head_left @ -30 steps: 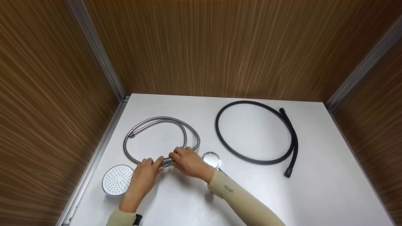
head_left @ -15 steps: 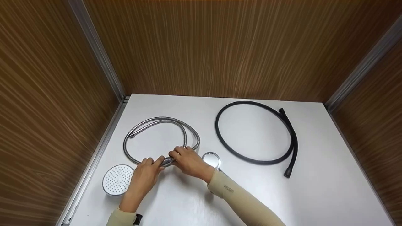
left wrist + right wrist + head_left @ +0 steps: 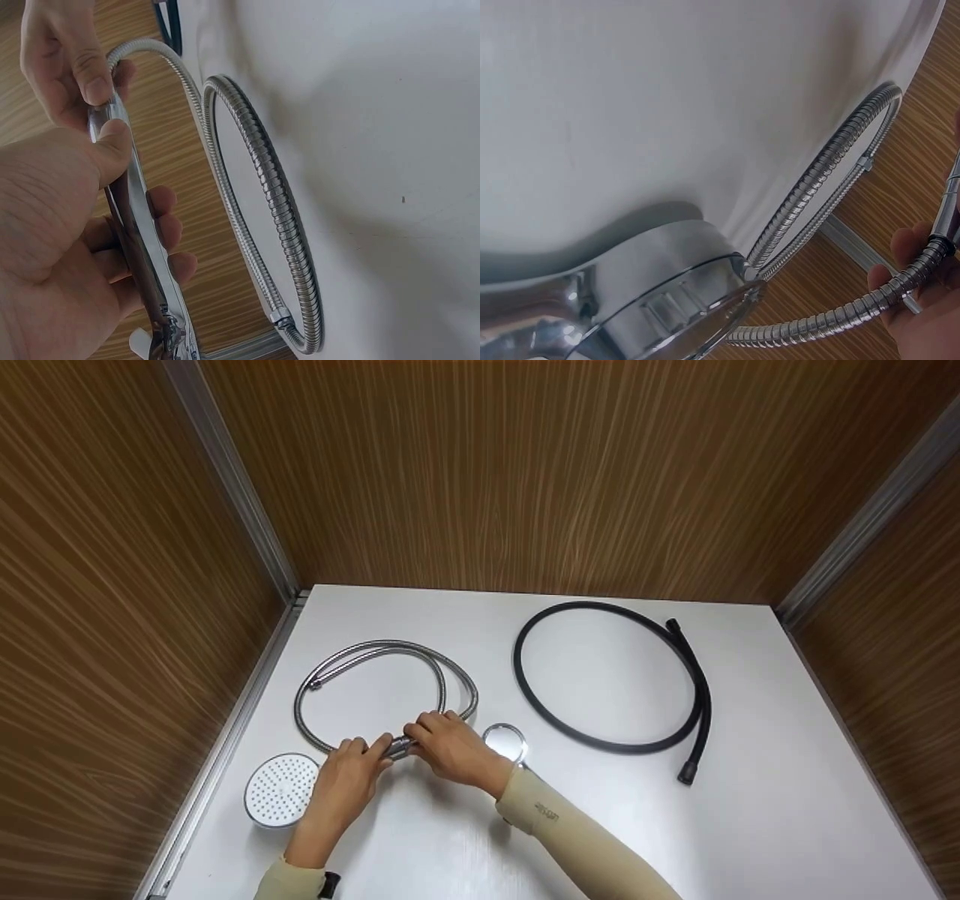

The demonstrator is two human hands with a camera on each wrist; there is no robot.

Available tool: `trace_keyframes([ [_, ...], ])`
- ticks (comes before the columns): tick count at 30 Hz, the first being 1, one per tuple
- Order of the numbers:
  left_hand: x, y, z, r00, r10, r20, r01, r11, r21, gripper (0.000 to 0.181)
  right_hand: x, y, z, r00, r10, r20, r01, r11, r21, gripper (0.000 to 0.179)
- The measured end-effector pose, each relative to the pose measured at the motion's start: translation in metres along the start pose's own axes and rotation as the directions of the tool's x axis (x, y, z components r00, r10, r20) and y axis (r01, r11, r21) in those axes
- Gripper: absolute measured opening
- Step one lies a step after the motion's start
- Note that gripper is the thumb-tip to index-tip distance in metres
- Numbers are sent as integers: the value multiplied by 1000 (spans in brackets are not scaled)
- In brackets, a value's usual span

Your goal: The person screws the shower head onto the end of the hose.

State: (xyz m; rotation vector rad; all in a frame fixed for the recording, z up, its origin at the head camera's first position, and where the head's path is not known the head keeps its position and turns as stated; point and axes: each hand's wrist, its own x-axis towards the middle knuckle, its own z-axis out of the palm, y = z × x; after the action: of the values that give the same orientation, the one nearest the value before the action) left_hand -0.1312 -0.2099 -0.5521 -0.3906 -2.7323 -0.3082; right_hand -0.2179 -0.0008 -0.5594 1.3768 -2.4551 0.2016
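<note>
My left hand (image 3: 346, 781) grips the chrome handle (image 3: 139, 225) of a hand shower whose round white spray face (image 3: 282, 790) lies to the left of the wrist. My right hand (image 3: 455, 750) pinches the connector end of a ribbed silver shower hose (image 3: 390, 643), right at the handle's end. Between the two hands the chrome joint (image 3: 398, 747) shows, with fingers covering both sides of it. The rest of the hose loops on the white table beyond the hands, its other end fitting (image 3: 315, 684) lying inside the loop at left.
A second chrome hand shower (image 3: 667, 292) lies under my right forearm, its round head (image 3: 505, 743) beside the wrist. At the back right a black hose (image 3: 628, 748) is coiled on the white table (image 3: 780, 810). Wood-grain panels (image 3: 487, 472) enclose the table's back and sides.
</note>
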Motion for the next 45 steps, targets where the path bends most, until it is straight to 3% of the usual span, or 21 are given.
trace_keyframes([
  [12, 0, -1, 0, 1000, -1, -8, 1, 1000, -18, 35, 1, -1, 2, 1000, 23, -16, -22, 999, 36, 32],
  [17, 0, -1, 0, 1000, 0, -14, 0, 1000, -25, 35, 3, -2, 1, 999, 9, -50, -8, 1000, 16, 27],
  [35, -3, -3, 1, 1000, -9, -25, 9, 1000, -26, 35, 3, -4, 4, 1000, -4, -3, 4, 1000, -17, 24],
  [45, -3, -4, 2, 1000, 3, -16, -4, 1000, -29, 35, 6, -7, 2, 998, -22, -52, 24, 999, 22, 32],
])
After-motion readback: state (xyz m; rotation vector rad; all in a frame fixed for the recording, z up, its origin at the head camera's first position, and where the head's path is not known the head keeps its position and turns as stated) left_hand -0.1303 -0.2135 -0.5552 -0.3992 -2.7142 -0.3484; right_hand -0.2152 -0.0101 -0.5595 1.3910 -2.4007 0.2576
